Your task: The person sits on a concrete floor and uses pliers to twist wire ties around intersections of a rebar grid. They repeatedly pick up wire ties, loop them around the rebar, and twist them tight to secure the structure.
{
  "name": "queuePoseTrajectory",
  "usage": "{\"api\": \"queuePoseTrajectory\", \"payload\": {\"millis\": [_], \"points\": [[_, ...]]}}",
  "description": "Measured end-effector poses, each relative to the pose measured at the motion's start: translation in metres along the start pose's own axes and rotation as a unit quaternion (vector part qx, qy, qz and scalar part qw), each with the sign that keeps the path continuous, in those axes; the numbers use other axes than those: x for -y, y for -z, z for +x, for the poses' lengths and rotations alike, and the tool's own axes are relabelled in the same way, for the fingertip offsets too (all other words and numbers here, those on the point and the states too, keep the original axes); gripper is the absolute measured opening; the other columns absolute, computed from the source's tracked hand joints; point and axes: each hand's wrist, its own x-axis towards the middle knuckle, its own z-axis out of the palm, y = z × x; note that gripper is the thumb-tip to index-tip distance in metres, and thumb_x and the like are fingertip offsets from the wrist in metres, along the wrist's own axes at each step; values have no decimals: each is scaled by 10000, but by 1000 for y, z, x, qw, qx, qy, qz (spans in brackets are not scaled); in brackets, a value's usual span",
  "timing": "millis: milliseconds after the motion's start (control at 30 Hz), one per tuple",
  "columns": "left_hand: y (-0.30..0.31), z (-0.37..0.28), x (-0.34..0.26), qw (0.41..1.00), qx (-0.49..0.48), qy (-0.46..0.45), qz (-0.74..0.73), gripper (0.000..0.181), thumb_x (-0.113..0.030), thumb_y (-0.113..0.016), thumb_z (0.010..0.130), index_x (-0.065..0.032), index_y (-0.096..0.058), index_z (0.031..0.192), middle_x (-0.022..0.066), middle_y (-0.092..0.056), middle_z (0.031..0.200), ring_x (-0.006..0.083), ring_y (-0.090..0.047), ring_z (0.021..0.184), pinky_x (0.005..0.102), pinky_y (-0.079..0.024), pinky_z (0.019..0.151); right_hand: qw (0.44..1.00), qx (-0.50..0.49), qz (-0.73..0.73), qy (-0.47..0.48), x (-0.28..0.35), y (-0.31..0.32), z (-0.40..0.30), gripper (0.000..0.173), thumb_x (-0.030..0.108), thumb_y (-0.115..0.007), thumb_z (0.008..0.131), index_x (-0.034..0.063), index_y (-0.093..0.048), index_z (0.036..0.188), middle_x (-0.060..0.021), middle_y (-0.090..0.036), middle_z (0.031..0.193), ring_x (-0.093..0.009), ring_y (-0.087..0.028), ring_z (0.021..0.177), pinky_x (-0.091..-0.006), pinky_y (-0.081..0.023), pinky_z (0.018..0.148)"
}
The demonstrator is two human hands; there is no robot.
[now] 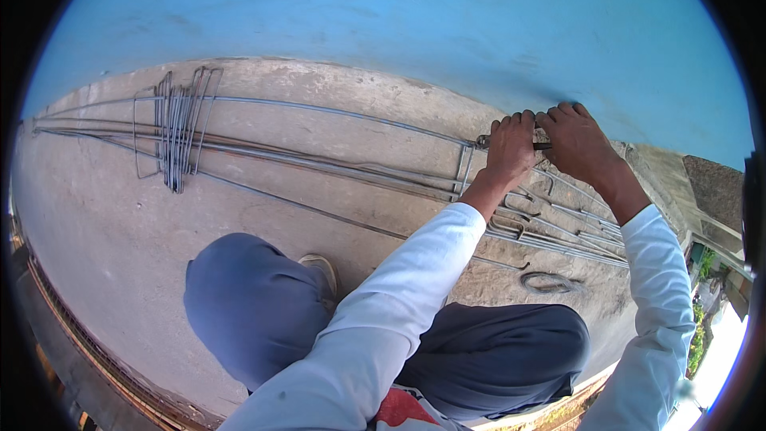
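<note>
My left hand (511,146) is closed around a dark metal hand tool (542,146), whose head sits at the right end of the upper long steel bar (335,112). Close beside it, my right hand (577,140) also grips something at the tool; the fingers hide exactly what. Below my left hand, a rectangular wire stirrup (464,170) crosses the bars. Several long steel bars (359,176) lie side by side, some with hooked ends. On the left, a cluster of bent steel stirrups (175,137) stands around the bars.
A blue wall (383,18) rises along the far side of the concrete floor (269,209). A coil of thin wire (546,282) lies near my right knee. More rods (574,245) extend to the right. A ledge edge (90,335) runs at lower left.
</note>
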Motion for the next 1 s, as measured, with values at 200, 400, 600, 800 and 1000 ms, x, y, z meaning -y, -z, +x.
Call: {"api": "queuePoseTrajectory", "payload": {"millis": [200, 400, 600, 800, 1000], "points": [[5, 5, 1, 998, 63, 6, -30, 398, -52, -716, 801, -8, -522, 1146, 170, -642, 1038, 370, -616, 1071, 495, -453, 920, 979, -55, -198, 17, -4, -20, -7, 387, 133, -648, 882, 60, -577, 1256, -95, -640, 1133, -262, -601, 1084, -402, -442, 1025], [6, -8, -4, 999, -25, -20, 42, 435, -86, -744, 814, -14, -514, 1177, 173, -629, 1087, 358, -605, 1097, 490, -452, 947, 990, 74, -120, 7, -4, -2, 14, 263, 157, -661, 881, 68, -610, 1123, -98, -674, 1017, -257, -658, 981, -386, -506, 911], [9, -11, -6, 1000, 3, -13, -9, 322, -43, -658, 838, -29, -529, 1133, 166, -628, 1049, 353, -615, 1073, 478, -459, 941, 990, 13, -140, 11, -7, -18, 3, 246, 181, -676, 880, 69, -627, 1093, -97, -692, 969, -259, -685, 942, -391, -533, 841], [5, -9, 9, 999, 31, -4, -33, 357, -38, -693, 822, -31, -521, 1134, 180, -635, 1075, 382, -607, 1084, 507, -458, 943, 990, 18, -138, -10, -2, -20, 1, 228, 181, -651, 910, 79, -624, 1113, -90, -692, 980, -254, -685, 946, -384, -529, 825], [16, -12, 10, 999, -2, -13, -41, 416, -46, -726, 813, -22, -523, 1175, 222, -631, 1089, 416, -594, 1072, 523, -457, 917, 991, -5, -133, -8, 3, -19, 6, 209, 202, -632, 929, 95, -630, 1108, -84, -691, 989, -245, -680, 947, -379, -514, 844]]}}
